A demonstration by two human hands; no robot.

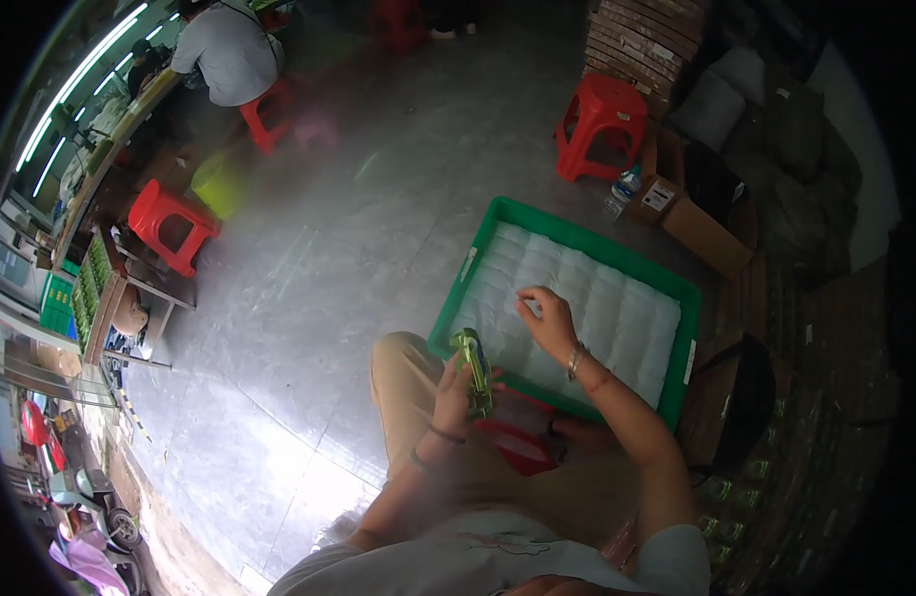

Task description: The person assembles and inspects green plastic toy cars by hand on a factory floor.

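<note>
My left hand [454, 399] is closed around a shiny yellow-green piece [475, 372], shaped like a toy car body with dark gaps in it, above my knee. Close by, a green tray [589, 231] holds rows of soft white packets [567, 268]. My right hand [549, 323] hovers over these packets, away from the green piece. Its fingers are curled into a pinch; whatever they may hold is too small to make out.
A red stool [602, 124], a water bottle [621, 195] and an open cardboard box [691, 223] stand beyond the tray. Another red stool [165, 223] and a yellow-green bin [216, 185] are at left. A seated person [227, 55] works at a long bench.
</note>
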